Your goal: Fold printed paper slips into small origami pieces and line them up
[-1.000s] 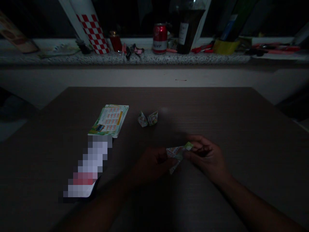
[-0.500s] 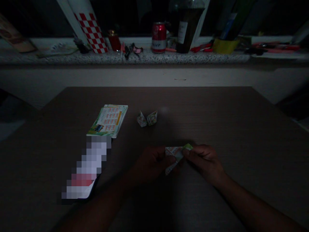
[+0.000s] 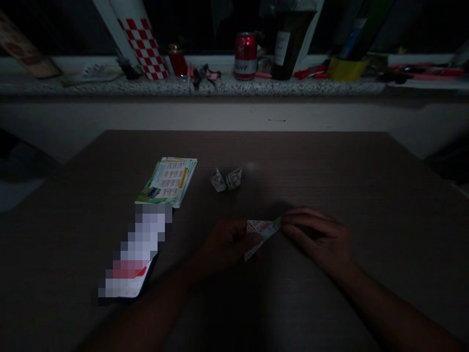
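Note:
A small printed paper (image 3: pixel 264 229), folded to a triangle with a green tip, is held above the table. My left hand (image 3: pixel 224 243) grips its left side, thumb on top and fingers underneath. At the right-hand tip, the thumb and fingertips of my right hand (image 3: pixel 322 235) are pinched on the paper. Beyond the hands, two small folded paper pieces (image 3: pixel 234 179) stand side by side on the table, made of similar printed paper. The undersides of the held paper and the fingers below it are hidden.
Left of the hands lies a stack of calendar cards (image 3: pixel 169 180), with a pixelated phone (image 3: pixel 131 292) in front of it. Along the granite windowsill (image 3: pixel 220 89) stand a red can (image 3: pixel 245 56), a dark bottle (image 3: pixel 284 49) and a red-and-white checked tube (image 3: pixel 146 49).
My right hand has shifted a little right and its fingers now reach out to the paper's tip. The paper has tilted slightly, showing less green. The camera view has moved slightly.

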### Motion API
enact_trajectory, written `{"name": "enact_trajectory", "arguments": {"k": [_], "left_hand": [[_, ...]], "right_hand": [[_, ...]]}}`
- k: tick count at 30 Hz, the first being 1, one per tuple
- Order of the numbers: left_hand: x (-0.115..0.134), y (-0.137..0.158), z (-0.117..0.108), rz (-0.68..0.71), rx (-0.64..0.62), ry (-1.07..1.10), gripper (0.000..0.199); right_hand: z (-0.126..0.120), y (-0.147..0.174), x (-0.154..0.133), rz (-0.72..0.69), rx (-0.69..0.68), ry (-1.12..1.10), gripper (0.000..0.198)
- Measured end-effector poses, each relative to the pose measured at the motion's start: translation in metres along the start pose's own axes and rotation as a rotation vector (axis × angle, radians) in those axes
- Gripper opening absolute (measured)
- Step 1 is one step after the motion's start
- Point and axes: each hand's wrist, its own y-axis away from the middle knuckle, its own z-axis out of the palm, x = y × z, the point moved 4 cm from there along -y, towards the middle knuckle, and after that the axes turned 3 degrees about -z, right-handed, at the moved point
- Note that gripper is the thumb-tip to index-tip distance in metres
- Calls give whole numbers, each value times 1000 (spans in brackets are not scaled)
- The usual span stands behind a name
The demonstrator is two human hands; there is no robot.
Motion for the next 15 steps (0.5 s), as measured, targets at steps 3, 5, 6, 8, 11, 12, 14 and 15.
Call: {"name": "enact_trajectory", "arguments": {"k": [3, 5, 6, 8, 11, 12, 14, 15], "left_hand": [[0, 0, 1, 17, -12, -31, 28], [1, 0, 0, 41, -11, -73, 29], [2, 0, 0, 60, -11, -100, 30], [3, 1, 0, 92, 0, -152, 31], [3, 0, 0, 99, 19, -198, 31], [3, 0, 0, 96, 24, -207, 31], [3, 0, 0, 95, 23, -217, 31], [3, 0, 0, 96, 20, -218, 31]], "right_hand": [[5, -2, -3, -39, -38, 48, 15], [7, -3, 0, -18, -43, 48, 15], [7, -3, 2, -4, -46, 39, 15], [8, -3, 5, 30, -55, 13, 13], [9, -2, 7, 96, -78, -36, 4], [10, -2, 7, 120, -91, -47, 3], [12, -2, 6, 158, -132, -59, 9], [13, -2, 5, 169, -158, -58, 14]]}}
